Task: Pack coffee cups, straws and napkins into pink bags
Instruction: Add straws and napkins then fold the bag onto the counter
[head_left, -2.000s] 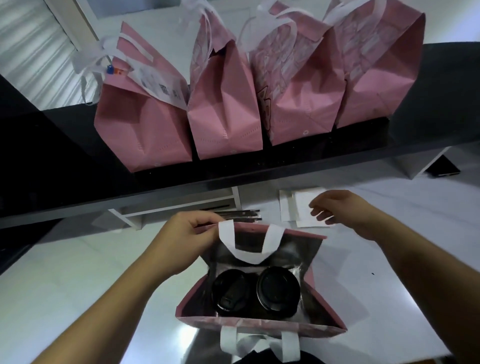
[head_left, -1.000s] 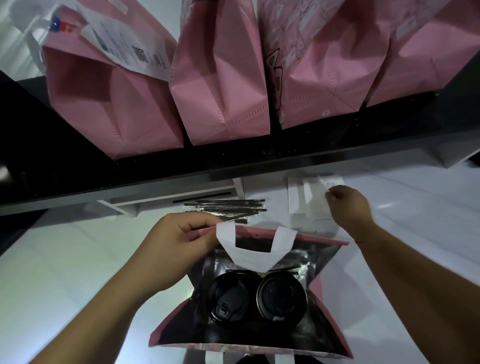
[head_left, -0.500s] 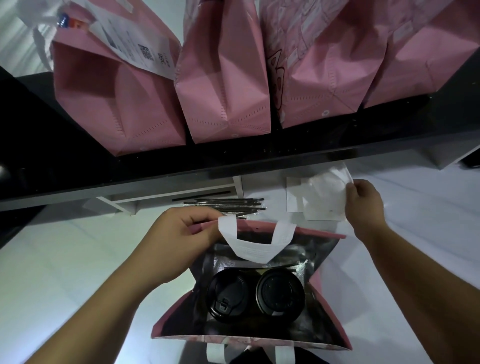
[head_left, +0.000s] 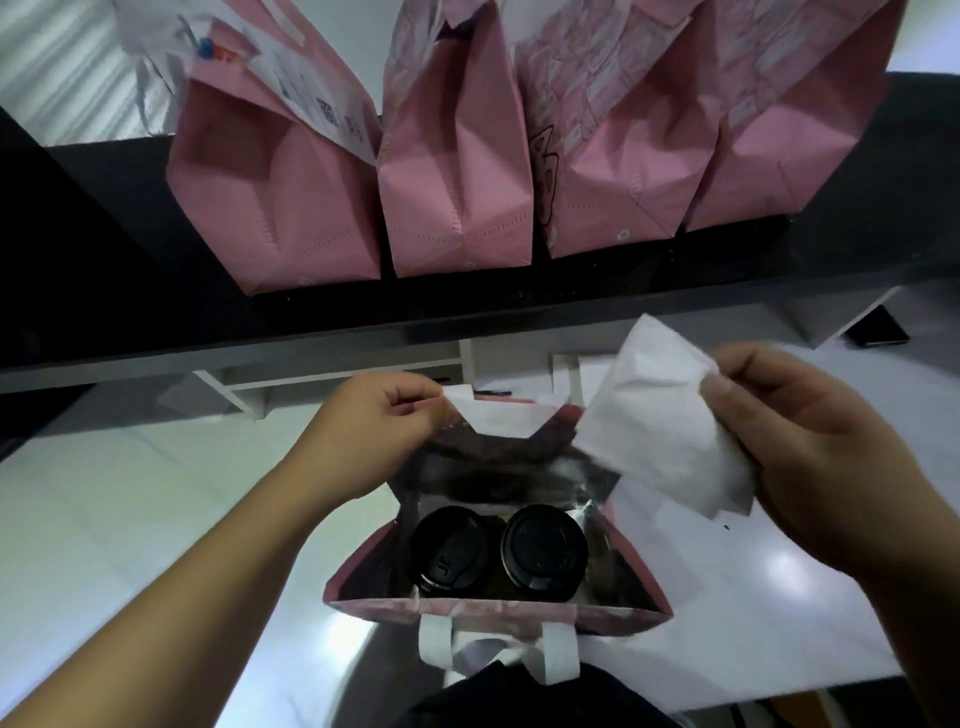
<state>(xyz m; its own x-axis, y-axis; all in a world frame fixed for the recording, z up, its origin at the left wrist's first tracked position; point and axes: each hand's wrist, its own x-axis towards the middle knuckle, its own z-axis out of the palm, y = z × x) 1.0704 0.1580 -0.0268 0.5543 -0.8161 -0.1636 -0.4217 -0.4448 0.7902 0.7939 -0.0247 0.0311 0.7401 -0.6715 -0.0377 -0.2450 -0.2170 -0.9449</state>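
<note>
An open pink bag (head_left: 493, 613) with a foil lining stands on the white counter in front of me. Two coffee cups with black lids (head_left: 451, 553) (head_left: 543, 551) sit side by side inside it. My left hand (head_left: 379, 431) pinches the bag's far rim by the white handle and holds it open. My right hand (head_left: 810, 457) grips a white napkin (head_left: 660, 421), held in the air above the bag's right rim. The straws are hidden behind the bag and my left hand.
Several filled pink bags (head_left: 280, 208) stand in a row on a black shelf (head_left: 857, 218) above the counter; the leftmost carries a printed receipt. More napkins (head_left: 563, 374) lie on the white counter (head_left: 130, 509) under the shelf. A dark phone (head_left: 878, 332) lies far right.
My right hand picked a napkin off the stack under the shelf and lifted it back toward me, above the bag's right side. My left hand kept hold of the bag's rim.
</note>
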